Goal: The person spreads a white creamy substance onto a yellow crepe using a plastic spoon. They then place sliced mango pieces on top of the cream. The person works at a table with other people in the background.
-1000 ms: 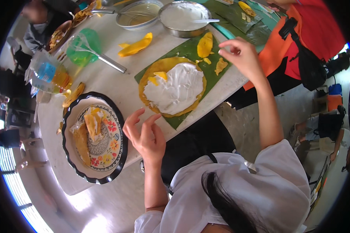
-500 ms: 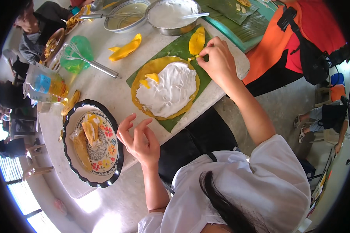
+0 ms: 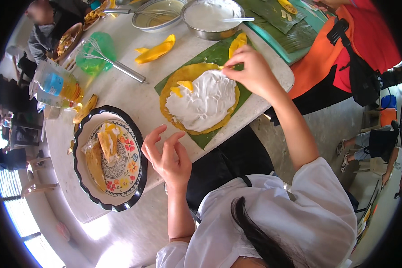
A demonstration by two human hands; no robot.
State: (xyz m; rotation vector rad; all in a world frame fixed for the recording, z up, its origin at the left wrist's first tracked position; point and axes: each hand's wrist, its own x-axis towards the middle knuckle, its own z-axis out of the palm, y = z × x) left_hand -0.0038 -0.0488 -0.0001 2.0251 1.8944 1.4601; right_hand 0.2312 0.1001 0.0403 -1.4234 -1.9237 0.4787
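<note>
Head view shows the right hand (image 3: 254, 71) with fingertips pinched on a small yellow piece at the edge of the white cream (image 3: 205, 100) – it covers a yellow crepe (image 3: 174, 82) on a banana leaf (image 3: 210, 56) – while the left hand (image 3: 167, 156) hovers with fingers spread beside the patterned plate (image 3: 134, 134).

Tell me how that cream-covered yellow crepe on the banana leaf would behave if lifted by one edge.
The crepe looks thin and flat, so it would probably flop and might tear. The thick white cream adds weight and could slide or smear. Lifting the banana leaf underneath seems safer.
</note>
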